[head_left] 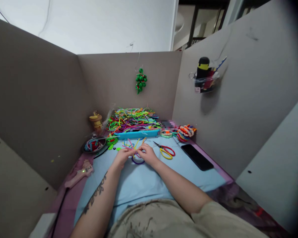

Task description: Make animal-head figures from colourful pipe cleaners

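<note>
My left hand [122, 155] and my right hand [147, 154] meet over a light blue mat [139, 181], pinching a small bundle of coloured pipe cleaners [134, 147] between their fingertips. A purple loop of the bundle [138, 161] curls down between the hands, and yellow, pink and blue ends stick up behind them. Both hands rest low on the mat, thumbs nearly touching.
Scissors with red and yellow handles [166, 151] lie right of my hands, a black phone [197, 157] further right. A blue tray piled with pipe cleaners [135, 125] stands behind. A round tin [94, 144] and a pink glue gun [79, 173] sit left. Cardboard walls [39, 109] enclose the desk.
</note>
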A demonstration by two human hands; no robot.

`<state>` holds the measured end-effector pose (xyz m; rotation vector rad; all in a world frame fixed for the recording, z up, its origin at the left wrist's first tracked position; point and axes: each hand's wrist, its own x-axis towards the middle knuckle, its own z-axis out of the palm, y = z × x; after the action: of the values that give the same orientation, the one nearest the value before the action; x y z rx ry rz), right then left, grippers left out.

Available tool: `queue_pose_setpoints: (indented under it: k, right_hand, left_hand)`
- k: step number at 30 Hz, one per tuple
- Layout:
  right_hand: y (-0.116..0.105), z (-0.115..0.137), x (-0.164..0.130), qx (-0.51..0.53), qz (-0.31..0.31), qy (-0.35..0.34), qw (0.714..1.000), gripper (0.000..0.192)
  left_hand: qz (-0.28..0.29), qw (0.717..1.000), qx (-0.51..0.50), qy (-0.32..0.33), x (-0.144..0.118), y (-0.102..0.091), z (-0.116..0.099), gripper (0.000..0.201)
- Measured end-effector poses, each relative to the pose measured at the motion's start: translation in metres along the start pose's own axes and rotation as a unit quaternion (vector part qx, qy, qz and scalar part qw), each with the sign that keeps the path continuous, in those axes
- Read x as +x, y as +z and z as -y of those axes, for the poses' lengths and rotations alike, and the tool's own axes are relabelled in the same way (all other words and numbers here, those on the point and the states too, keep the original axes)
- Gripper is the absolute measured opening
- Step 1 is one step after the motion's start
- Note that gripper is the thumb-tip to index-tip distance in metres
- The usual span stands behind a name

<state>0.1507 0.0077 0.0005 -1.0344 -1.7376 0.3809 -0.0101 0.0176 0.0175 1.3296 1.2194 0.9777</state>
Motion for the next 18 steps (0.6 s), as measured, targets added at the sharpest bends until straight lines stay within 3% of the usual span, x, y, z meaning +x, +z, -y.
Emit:
queue_pose_setpoints:
  k: [5, 8, 13, 18]
  right_hand:
    - [0.003, -0.003, -0.001, 0.045, 0.05, 0.029, 0.997, 0.011]
    - [0.004, -0.007, 0.0, 0.125, 0.087, 0.074, 0.986, 0.011]
    - [0.003, -0.011, 0.001, 0.359, 0.142, 0.178, 0.905, 0.019]
    - [-0.002, -0.007, 0.001, 0.456, 0.142, 0.213, 0.852, 0.028]
  left_hand:
    - [0.02, 1.0, -0.002, 0.01, 0.001, 0.0, 0.002, 0.024]
    - [0.043, 0.999, -0.015, 0.015, 0.001, 0.0, 0.002, 0.02]
    - [0.097, 0.989, -0.111, -0.014, 0.001, -0.004, 0.0, 0.019]
    - [0.125, 0.971, -0.203, -0.031, 0.001, -0.009, -0.004, 0.02]
